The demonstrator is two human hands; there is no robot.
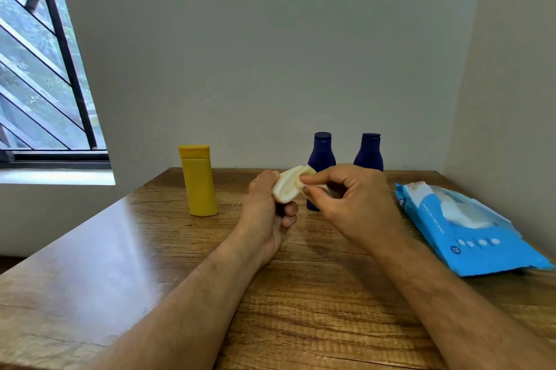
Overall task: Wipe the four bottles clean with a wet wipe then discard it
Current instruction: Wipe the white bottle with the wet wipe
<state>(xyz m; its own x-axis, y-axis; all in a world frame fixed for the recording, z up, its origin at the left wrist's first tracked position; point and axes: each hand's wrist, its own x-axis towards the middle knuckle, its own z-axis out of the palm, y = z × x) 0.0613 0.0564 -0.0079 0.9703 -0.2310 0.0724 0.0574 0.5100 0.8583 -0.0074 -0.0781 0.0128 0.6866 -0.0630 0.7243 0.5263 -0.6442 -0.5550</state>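
Step in hand, as judged: wiping a small cream bottle (285, 189), held up over the table (90, 264) at centre. Left hand (267, 213) has fingers curled round its lower end. Right hand (352, 198) pinches something against the bottle's top between thumb and forefinger; a pale scrap shows there, probably the wet wipe (322, 188), too small to confirm.

Other bottles stand upright toward 12 o'clock: yellow bottle (199, 183) at about 11, cap on; two dark blue bottles, one (321, 153) directly behind the hands, the other (369, 153) at 1 o'clock, both capped. Contents not visible in any.

Blue wipe pack (469, 234) lies flat at 2–3 o'clock, flap open, white wipes showing inside.

Next move calls for turning the held bottle to reach every face, then setting it down upright, well apart from the others.

No bin in view.
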